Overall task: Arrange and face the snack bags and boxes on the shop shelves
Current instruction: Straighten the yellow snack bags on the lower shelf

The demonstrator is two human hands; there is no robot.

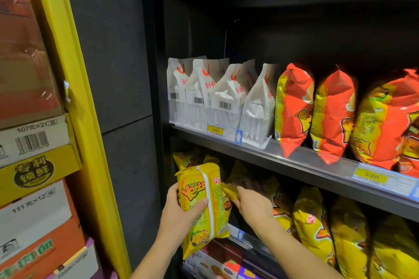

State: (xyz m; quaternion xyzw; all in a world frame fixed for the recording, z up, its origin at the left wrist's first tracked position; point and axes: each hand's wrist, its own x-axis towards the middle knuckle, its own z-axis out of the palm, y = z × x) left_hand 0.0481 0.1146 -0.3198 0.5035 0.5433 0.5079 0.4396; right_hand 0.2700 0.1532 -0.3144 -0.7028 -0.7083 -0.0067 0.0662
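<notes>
With the left hand (179, 217) curled round a yellow bag (201, 206) held just left of the right hand (251, 206), whose grip among the shelved bags (310, 222) I cannot tell, pushing it in could topple those loose bags forward.

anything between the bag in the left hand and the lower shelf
Yes: the right hand and the second yellow bag it holds sit directly behind the held bag at the lower shelf's left end.
</notes>
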